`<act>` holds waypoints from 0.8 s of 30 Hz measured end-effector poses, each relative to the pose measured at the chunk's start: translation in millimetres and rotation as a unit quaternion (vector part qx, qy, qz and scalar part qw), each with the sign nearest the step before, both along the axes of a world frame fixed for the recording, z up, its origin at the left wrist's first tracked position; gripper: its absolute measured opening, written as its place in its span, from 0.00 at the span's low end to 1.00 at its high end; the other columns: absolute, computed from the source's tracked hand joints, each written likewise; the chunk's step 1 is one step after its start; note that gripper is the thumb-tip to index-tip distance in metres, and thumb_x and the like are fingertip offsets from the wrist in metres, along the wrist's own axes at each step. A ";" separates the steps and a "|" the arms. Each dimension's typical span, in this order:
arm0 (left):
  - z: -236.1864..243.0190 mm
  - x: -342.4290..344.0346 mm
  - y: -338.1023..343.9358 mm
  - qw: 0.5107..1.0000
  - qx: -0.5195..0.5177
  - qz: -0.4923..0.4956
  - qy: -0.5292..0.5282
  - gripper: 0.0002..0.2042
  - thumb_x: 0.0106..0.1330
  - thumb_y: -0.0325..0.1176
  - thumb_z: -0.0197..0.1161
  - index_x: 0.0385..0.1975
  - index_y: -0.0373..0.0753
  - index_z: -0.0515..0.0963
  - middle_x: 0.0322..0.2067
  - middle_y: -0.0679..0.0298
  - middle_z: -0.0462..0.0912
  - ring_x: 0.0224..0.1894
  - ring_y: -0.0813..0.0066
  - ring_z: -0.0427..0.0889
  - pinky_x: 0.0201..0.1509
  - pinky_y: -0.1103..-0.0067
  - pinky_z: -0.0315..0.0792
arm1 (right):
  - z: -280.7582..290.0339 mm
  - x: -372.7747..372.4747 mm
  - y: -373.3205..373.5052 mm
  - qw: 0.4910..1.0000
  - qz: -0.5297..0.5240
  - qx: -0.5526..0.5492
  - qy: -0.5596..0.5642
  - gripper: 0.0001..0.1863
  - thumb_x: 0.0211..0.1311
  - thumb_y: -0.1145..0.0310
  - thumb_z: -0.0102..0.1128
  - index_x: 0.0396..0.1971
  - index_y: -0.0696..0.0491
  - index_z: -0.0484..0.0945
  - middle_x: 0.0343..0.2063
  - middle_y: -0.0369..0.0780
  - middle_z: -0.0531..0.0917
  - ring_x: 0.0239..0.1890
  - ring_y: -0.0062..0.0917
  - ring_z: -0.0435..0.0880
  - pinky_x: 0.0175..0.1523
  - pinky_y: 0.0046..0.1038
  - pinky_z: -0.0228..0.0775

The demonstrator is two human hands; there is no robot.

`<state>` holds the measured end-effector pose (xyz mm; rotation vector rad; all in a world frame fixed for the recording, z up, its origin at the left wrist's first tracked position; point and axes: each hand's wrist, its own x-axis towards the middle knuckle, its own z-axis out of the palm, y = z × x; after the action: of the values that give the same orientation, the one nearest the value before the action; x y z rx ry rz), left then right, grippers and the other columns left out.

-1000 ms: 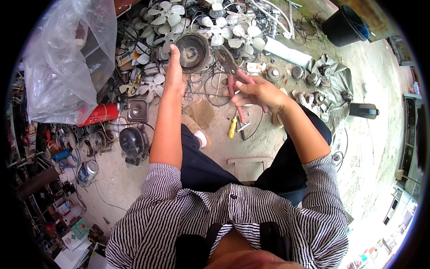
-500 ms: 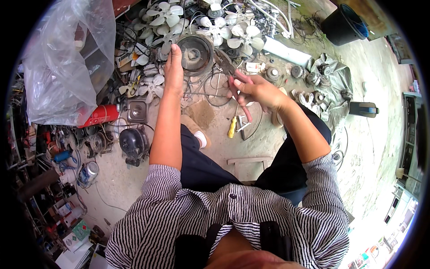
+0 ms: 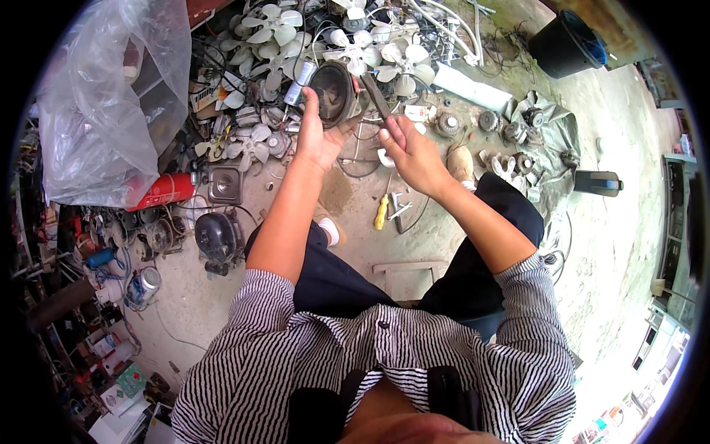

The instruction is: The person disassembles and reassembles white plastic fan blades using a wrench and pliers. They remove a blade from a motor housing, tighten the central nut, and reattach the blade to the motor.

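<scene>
My left hand (image 3: 316,137) grips a round dark metal motor housing (image 3: 333,90) and holds it up above the concrete ground. My right hand (image 3: 411,152) is closed on a flat metal tool (image 3: 376,95) whose tip points at the housing's right edge. Below the hands, a yellow-handled screwdriver (image 3: 381,213) and a small metal tool (image 3: 396,209) lie on the ground between my knees.
Several white fan blades (image 3: 277,29) are piled at the back. A clear plastic bag (image 3: 103,111) hangs at the left over a red cylinder (image 3: 166,191). A black compressor (image 3: 217,237) sits at the left, motor parts (image 3: 518,148) on a cloth at the right, a black bucket (image 3: 566,44) far right.
Both hands have stayed together at the housing. The right hand has raised the metal tool slightly toward the housing's edge.
</scene>
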<state>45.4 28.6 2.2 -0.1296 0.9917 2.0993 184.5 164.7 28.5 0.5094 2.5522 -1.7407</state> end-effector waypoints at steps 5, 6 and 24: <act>-17.4 -6.9 -4.7 0.990 0.108 -0.069 -0.066 0.30 0.63 0.62 0.48 0.51 0.42 0.72 0.44 0.60 0.81 0.43 0.65 0.81 0.48 0.71 0.75 | 7.1 1.9 -2.0 0.845 0.090 -0.526 -0.021 0.15 0.70 0.54 0.43 0.40 0.52 0.67 0.26 0.35 0.70 0.24 0.22 0.71 0.30 0.23 0.69; -17.1 -4.7 -2.2 0.985 0.133 -0.071 -0.081 0.30 0.64 0.62 0.48 0.51 0.41 0.72 0.44 0.59 0.81 0.43 0.64 0.81 0.49 0.70 0.74 | 11.4 3.5 -6.6 0.806 0.090 -0.584 -0.031 0.16 0.71 0.53 0.41 0.43 0.52 0.64 0.26 0.35 0.69 0.23 0.21 0.69 0.30 0.22 0.67; -15.8 -20.2 -12.7 0.913 0.356 -0.130 -0.148 0.26 0.68 0.52 0.41 0.57 0.40 0.69 0.57 0.54 0.72 0.60 0.53 0.70 0.66 0.54 0.54 | 31.7 2.3 52.7 0.696 0.141 -0.704 -0.004 0.18 0.69 0.52 0.44 0.44 0.53 0.65 0.25 0.36 0.68 0.21 0.19 0.67 0.23 0.19 0.63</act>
<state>25.2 15.9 -13.6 0.0544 0.0246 1.9852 186.9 217.5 60.1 -0.0097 0.5578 -2.6822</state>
